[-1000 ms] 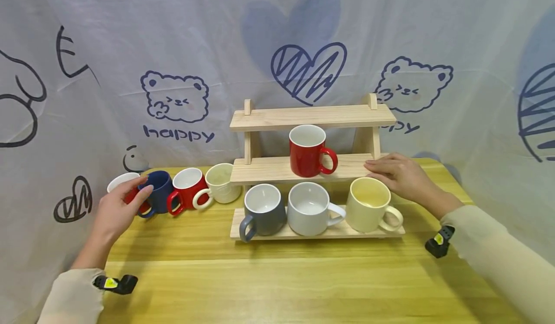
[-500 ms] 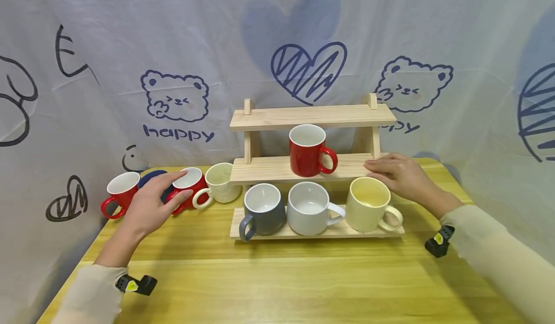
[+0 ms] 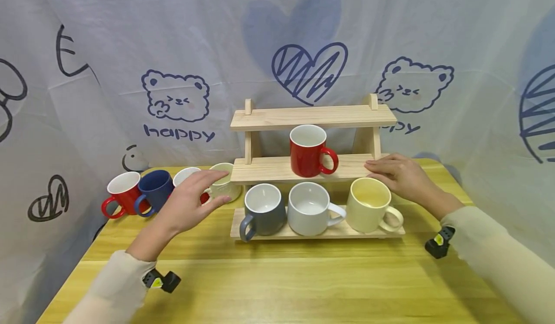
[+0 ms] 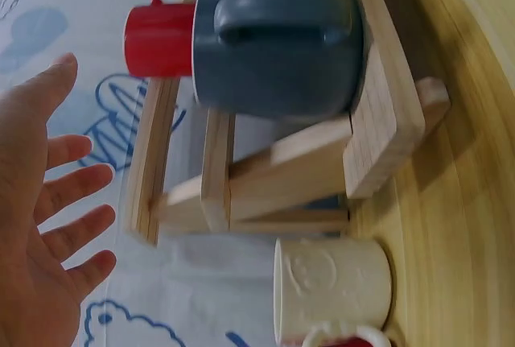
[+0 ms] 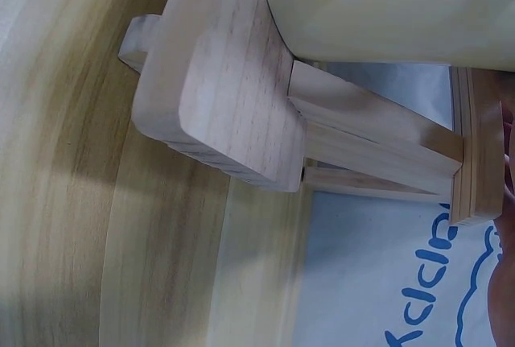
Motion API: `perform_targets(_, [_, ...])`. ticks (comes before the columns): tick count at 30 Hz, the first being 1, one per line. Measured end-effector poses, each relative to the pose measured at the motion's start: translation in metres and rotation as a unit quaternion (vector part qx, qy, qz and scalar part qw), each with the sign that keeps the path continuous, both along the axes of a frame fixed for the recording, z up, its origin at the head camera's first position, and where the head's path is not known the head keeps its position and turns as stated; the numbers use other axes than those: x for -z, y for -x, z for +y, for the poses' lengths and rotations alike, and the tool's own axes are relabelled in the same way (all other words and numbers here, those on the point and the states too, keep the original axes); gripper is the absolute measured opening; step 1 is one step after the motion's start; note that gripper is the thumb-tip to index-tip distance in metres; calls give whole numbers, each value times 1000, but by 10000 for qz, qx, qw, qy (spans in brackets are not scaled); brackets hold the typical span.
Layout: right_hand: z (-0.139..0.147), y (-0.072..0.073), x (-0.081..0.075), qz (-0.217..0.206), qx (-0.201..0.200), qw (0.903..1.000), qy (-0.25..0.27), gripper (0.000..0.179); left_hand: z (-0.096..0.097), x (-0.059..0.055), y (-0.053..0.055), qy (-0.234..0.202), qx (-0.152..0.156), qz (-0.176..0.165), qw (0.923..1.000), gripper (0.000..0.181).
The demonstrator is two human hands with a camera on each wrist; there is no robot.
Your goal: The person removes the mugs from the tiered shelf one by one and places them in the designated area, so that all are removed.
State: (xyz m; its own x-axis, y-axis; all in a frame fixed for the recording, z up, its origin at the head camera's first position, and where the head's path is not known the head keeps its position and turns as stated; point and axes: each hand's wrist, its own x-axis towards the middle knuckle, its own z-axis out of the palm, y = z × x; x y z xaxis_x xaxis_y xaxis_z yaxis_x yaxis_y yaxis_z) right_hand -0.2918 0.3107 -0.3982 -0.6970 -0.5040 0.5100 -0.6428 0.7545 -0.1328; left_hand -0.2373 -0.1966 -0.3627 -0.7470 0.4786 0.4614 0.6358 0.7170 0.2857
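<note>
My left hand (image 3: pixel 186 206), fingers and thumb spread, hovers in front of the cream mug (image 3: pixel 225 187) and a partly covered red mug (image 3: pixel 185 174). It holds nothing; in the left wrist view the cream mug (image 4: pixel 338 287) stands apart from the fingers. My right hand (image 3: pixel 401 177) rests at the right end of the wooden rack's middle shelf (image 3: pixel 264 170). That shelf bears a red mug (image 3: pixel 307 155). Along the bottom shelf stand a grey mug (image 3: pixel 266 213), a white mug (image 3: pixel 308 211) and a pale yellow mug (image 3: pixel 367 208), close to the right hand.
Farther left on the table (image 3: pixel 277 285) are another red mug (image 3: pixel 127 196) and a dark blue mug (image 3: pixel 156 189). The rack's top shelf (image 3: pixel 312 117) rises above the others. A printed cloth (image 3: pixel 243 73) hangs behind everything.
My left hand has moved right along the row of mugs, from the blue mug past the second red one to the cream mug. The right hand and the mugs have stayed put.
</note>
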Motion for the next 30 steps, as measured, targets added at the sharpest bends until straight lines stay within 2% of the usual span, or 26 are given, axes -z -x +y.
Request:
perform_targets(5, [0,0,0,-19,13,10000,-5,32,17,-4,0,46,323,41,9995,58])
perform_targets(11, [1,0,1,-33,51,10000,27,32,46,-13,3,236,573,-87,9980,60])
perform_targets(18, [1,0,2,8,13,10000,73,32,82,-18,8,445,941,104,9945,64])
perform_targets(26, [-1,0,0,38,-21,10000,63,32,116,-24,10,814,830,-91,9932,69])
perform_targets(30, [-1,-1,-1,31,-29,10000,73,32,133,-25,11,1049,809,36,9912,73])
